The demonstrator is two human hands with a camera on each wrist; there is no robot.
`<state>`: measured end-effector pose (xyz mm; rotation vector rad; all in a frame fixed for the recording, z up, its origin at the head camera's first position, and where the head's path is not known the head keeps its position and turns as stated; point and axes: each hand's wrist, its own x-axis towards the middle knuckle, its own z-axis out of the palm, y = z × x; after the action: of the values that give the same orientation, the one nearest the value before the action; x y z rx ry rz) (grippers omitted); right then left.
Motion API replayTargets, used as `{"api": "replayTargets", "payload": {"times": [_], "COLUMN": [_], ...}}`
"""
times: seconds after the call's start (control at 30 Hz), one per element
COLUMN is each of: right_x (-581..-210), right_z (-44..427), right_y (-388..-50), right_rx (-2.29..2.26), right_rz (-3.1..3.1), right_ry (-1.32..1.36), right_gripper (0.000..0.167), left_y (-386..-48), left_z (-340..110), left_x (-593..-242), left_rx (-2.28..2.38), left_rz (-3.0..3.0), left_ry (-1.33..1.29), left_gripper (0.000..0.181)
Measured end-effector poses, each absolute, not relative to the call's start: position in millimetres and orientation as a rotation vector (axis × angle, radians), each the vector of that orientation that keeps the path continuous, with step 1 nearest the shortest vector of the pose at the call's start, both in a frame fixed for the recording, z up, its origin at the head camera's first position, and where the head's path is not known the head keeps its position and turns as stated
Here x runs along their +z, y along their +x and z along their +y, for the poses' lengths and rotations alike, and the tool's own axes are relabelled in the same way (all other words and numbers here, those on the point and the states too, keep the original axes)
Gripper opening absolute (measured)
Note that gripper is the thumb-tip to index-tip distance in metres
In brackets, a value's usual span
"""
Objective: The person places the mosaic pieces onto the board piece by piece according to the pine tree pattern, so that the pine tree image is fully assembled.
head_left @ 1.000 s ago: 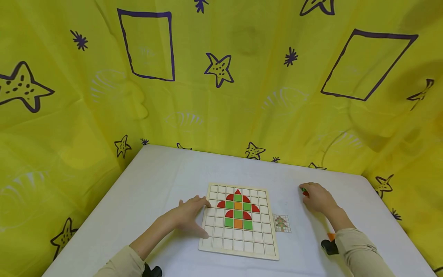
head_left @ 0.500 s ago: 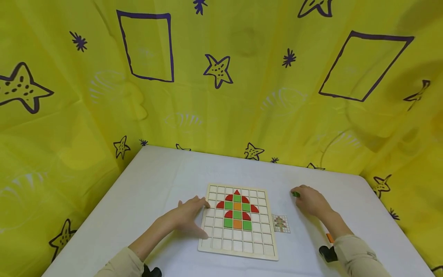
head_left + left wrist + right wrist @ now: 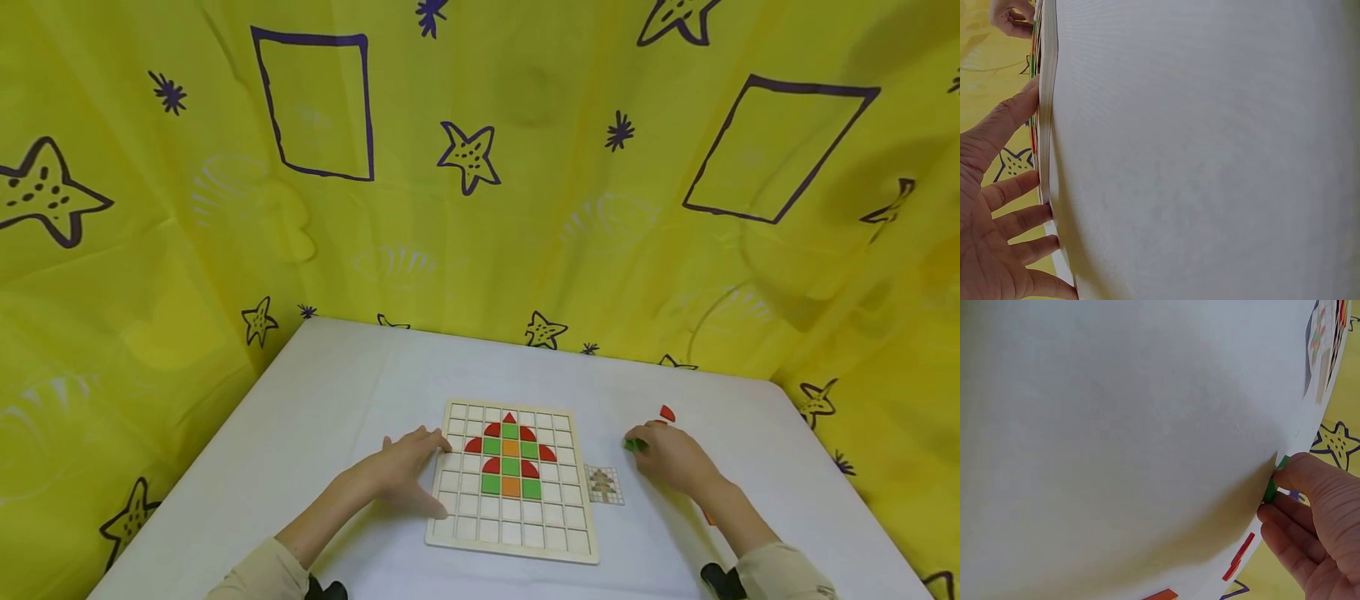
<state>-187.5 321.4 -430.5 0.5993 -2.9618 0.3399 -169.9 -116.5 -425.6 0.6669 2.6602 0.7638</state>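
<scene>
A wooden grid board (image 3: 465,527) lies flat on the white table, with red, green and orange tiles (image 3: 510,467) forming a tree in its cells. At its left edge rests my left hand (image 3: 405,471), fingers spread, thumb and fingertips touching the rim; the left wrist view shows the same hand (image 3: 997,206) against the board's side. Right of the board, my right hand (image 3: 671,457) pinches green tiles (image 3: 633,445) between thumb and fingers, low over the table. In the right wrist view the green tiles (image 3: 1270,489) are partly hidden by the fingers; their number is unclear.
A small pattern card (image 3: 603,485) with a printed tree lies against the board's right edge. Red pieces (image 3: 667,413) lie behind my right hand. An orange piece (image 3: 708,517) shows beside the right forearm. A yellow patterned curtain (image 3: 525,208) surrounds the table.
My right hand has moved left and nearer me with the green tiles, and red pieces now show on the table behind it. The left hand has stayed at the board's edge.
</scene>
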Motion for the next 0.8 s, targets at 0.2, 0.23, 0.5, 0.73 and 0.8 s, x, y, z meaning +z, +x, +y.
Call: {"api": "replayTargets", "payload": {"times": [0.2,0.23,0.5,0.73,0.8], "right_x": [-430.4,-430.2,-428.9,-422.6,-421.7], "right_z": [317.8,317.1,311.1,300.5,296.1], "right_y": [-177.9,-175.9,-165.4,-158.1,-155.6], "right_rx": [0.460,0.480,0.535,0.545,0.565], "right_rz": [-2.956,-2.956,-2.948,-2.893,-2.882], "right_ry": [0.595,0.591,0.604,0.636,0.643], "right_gripper": [0.026,0.026,0.024,0.025,0.026], "left_y": [-169.2,-169.2,-169.3,-169.7,-169.9], "left_z": [-117.2,-117.2,-116.7,-116.6,-116.5], "left_x": [-425.1,-425.0,-425.9,-425.6,-425.5], "left_rx": [0.773,0.773,0.767,0.763,0.763], "left_rz": [2.658,2.657,2.654,2.657,2.657], "left_ry": [0.671,0.671,0.661,0.653,0.651], "left_gripper": [0.075,0.075,0.075,0.075,0.075]}}
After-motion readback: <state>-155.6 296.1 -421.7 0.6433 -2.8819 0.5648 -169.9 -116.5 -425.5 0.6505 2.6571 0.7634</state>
